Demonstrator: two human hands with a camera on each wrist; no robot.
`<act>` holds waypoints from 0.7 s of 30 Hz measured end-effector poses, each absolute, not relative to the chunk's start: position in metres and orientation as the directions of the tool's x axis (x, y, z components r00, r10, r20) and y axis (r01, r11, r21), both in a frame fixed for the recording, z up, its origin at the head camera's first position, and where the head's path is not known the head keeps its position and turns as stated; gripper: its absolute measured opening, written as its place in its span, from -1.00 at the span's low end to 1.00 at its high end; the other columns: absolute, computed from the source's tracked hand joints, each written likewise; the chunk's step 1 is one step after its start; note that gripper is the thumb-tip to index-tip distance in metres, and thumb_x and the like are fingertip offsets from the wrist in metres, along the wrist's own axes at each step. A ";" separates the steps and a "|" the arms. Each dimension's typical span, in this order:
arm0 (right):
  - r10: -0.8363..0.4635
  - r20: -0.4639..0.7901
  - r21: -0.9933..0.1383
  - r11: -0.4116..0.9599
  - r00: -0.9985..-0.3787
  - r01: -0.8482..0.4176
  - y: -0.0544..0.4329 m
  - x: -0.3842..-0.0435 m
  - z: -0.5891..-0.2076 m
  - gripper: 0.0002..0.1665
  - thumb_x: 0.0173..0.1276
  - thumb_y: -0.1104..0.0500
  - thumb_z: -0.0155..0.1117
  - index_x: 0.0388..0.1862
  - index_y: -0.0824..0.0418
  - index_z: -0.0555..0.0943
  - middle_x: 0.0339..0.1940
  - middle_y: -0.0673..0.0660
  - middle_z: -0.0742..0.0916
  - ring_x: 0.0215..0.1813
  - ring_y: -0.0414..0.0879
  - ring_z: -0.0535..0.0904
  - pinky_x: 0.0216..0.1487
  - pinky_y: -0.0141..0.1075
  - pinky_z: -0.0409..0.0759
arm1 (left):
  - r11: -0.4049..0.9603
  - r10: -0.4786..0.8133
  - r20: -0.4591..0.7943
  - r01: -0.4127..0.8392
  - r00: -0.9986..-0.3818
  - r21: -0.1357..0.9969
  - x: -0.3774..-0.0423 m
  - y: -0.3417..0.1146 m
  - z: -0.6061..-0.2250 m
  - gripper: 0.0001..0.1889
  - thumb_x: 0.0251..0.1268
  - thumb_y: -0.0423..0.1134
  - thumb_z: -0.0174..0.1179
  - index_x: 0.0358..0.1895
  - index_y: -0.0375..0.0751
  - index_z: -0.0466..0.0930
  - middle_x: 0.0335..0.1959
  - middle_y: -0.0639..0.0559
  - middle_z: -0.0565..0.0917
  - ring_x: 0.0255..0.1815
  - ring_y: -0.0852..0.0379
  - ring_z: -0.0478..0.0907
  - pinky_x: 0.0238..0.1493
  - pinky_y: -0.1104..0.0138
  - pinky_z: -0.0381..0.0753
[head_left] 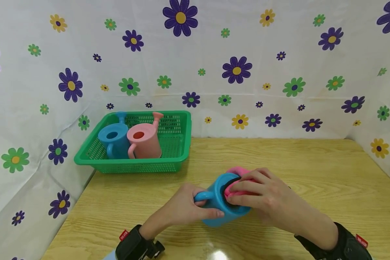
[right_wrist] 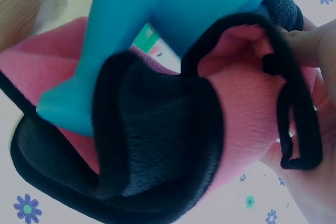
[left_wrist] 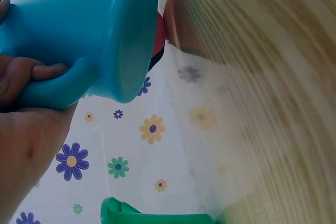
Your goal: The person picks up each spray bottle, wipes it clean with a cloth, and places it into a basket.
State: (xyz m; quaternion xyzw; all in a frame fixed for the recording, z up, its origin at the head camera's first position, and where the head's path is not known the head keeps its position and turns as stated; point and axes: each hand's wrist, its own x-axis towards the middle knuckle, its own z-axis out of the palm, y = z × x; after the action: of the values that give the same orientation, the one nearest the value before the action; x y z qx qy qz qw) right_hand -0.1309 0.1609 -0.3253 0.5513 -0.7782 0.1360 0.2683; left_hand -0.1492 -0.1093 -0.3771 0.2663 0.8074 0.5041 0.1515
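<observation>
My left hand [head_left: 185, 206] holds a blue watering can [head_left: 217, 198] tilted over the table, its fingers curled through the handle and the thumb along the body. A pink cloth with black edging [head_left: 229, 191] is bunched in my right hand [head_left: 263, 196], whose fingers press it at the can's top opening. In the right wrist view the cloth [right_wrist: 247, 114] hangs in loose folds, pink on one side and dark on the other, around the can's spout [right_wrist: 79, 95]. From the left wrist view the can's smooth base [left_wrist: 134, 40] faces the table side. The inside of the can is mostly hidden.
At the back left stands a green plastic basket [head_left: 139, 167] with a blue watering can [head_left: 117, 142] and a pink watering can [head_left: 147, 142] inside, side by side. The wooden table [head_left: 295, 169] meets a flower-print cloth backdrop [head_left: 208, 47] behind and at the sides.
</observation>
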 end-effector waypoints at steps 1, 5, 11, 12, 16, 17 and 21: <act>-0.780 0.572 0.092 0.366 -0.252 -0.926 0.162 -0.133 -0.326 -0.32 -0.15 0.27 0.73 0.05 0.00 0.74 0.04 -0.05 0.78 0.07 -0.01 0.64 0.00 -0.07 0.65 | 0.352 0.588 0.020 0.278 -0.809 0.894 -0.148 -0.109 -0.376 -0.42 0.13 0.02 0.52 -0.65 -0.08 0.23 -0.72 0.20 0.12 -0.65 0.30 0.01 -0.51 0.42 0.17; -0.771 0.552 0.092 0.434 -0.317 -0.896 0.165 -0.138 -0.327 -0.23 -0.27 0.23 0.77 0.06 -0.02 0.74 0.02 -0.04 0.80 0.04 -0.01 0.68 -0.03 -0.04 0.69 | 0.353 0.596 0.007 0.270 -0.803 0.896 -0.146 -0.106 -0.375 -0.43 0.13 0.02 0.52 -0.64 -0.08 0.24 -0.73 0.20 0.14 -0.68 0.30 0.04 -0.53 0.42 0.14; -0.753 0.549 0.071 0.474 -0.362 -0.878 0.167 -0.139 -0.328 -0.19 -0.26 0.25 0.77 0.11 -0.02 0.73 0.03 -0.04 0.80 0.05 0.00 0.68 -0.03 -0.02 0.71 | 0.354 0.602 0.005 0.272 -0.799 0.895 -0.145 -0.106 -0.377 -0.45 0.15 0.02 0.51 -0.63 -0.08 0.26 -0.72 0.20 0.16 -0.68 0.31 0.07 -0.53 0.43 0.15; -0.751 0.552 0.074 0.477 -0.362 -0.876 0.167 -0.139 -0.328 -0.19 -0.26 0.25 0.77 0.11 -0.02 0.72 0.02 -0.04 0.81 0.04 0.01 0.68 -0.03 -0.02 0.71 | 0.353 0.602 0.014 0.281 -0.798 0.893 -0.144 -0.106 -0.377 -0.44 0.15 0.03 0.51 -0.63 -0.08 0.25 -0.72 0.20 0.15 -0.68 0.31 0.06 -0.53 0.43 0.15; -0.750 0.555 0.086 0.482 -0.360 -0.872 0.167 -0.141 -0.328 -0.22 -0.26 0.26 0.77 0.07 0.00 0.72 0.00 -0.02 0.81 0.00 0.00 0.68 -0.06 -0.04 0.73 | 0.343 0.610 0.040 0.309 -0.791 0.887 -0.143 -0.106 -0.377 -0.45 0.14 0.04 0.51 -0.63 -0.07 0.28 -0.73 0.22 0.15 -0.68 0.34 0.06 -0.54 0.43 0.13; -0.750 0.555 0.085 0.482 -0.360 -0.872 0.166 -0.141 -0.328 -0.23 -0.25 0.26 0.77 0.06 0.00 0.72 0.00 -0.01 0.80 -0.01 0.00 0.68 -0.07 -0.04 0.74 | 0.337 0.615 0.049 0.319 -0.787 0.886 -0.143 -0.106 -0.378 -0.46 0.15 0.03 0.51 -0.63 -0.07 0.29 -0.73 0.23 0.15 -0.69 0.35 0.06 -0.55 0.43 0.13; -0.749 0.560 0.077 0.474 -0.355 -0.877 0.167 -0.145 -0.330 -0.30 -0.13 0.31 0.72 0.07 0.03 0.70 0.03 0.04 0.78 -0.04 0.00 0.68 -0.08 -0.07 0.75 | 0.314 0.641 0.079 0.355 -0.764 0.881 -0.142 -0.106 -0.378 -0.46 0.16 0.01 0.51 -0.65 -0.08 0.29 -0.74 0.23 0.16 -0.71 0.36 0.07 -0.55 0.44 0.12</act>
State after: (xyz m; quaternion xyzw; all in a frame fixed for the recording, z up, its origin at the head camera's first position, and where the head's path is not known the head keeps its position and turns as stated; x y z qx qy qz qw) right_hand -0.1449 0.1674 -0.3303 0.4991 -0.8145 0.1186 0.2709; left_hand -0.1421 -0.1062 -0.3780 0.3120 0.7975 0.4959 0.1442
